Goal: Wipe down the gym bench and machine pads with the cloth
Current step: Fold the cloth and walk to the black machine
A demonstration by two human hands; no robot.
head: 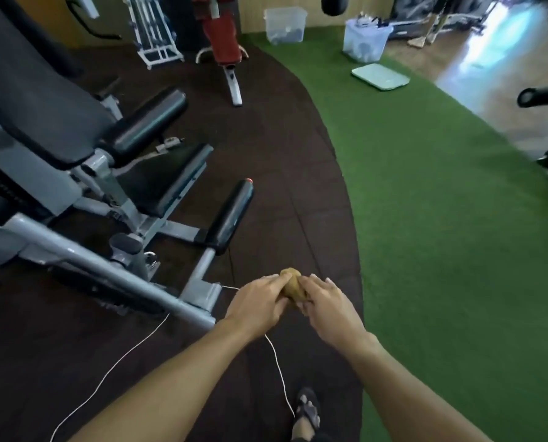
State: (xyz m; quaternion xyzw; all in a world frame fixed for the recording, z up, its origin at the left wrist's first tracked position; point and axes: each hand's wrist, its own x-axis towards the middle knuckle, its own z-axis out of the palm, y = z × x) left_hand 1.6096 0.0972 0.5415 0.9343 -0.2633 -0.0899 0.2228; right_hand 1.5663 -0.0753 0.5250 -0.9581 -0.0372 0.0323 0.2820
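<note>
We held the tan cloth (293, 287) bunched into a tight, rounded wad between our 2 hands, out in front of us and just right of the grey steel base foot of the gym bench (199, 293). Our left hand (256, 303) closed its fingers on the wad's left side, and our right hand (325, 303) pinched it from the right. Balled up like this, the cloth looked soft and matte, its long axis running roughly away from us. The bench had smooth black vinyl pads (167, 178) and cylindrical foam rollers (231, 215) on painted metal tubing. It stood on dark speckled rubber flooring (285, 148), which met green artificial turf (441, 218) along a curved edge to the bench's right. A thin white cord (119, 362) trailed across the rubber below the bench.
</note>
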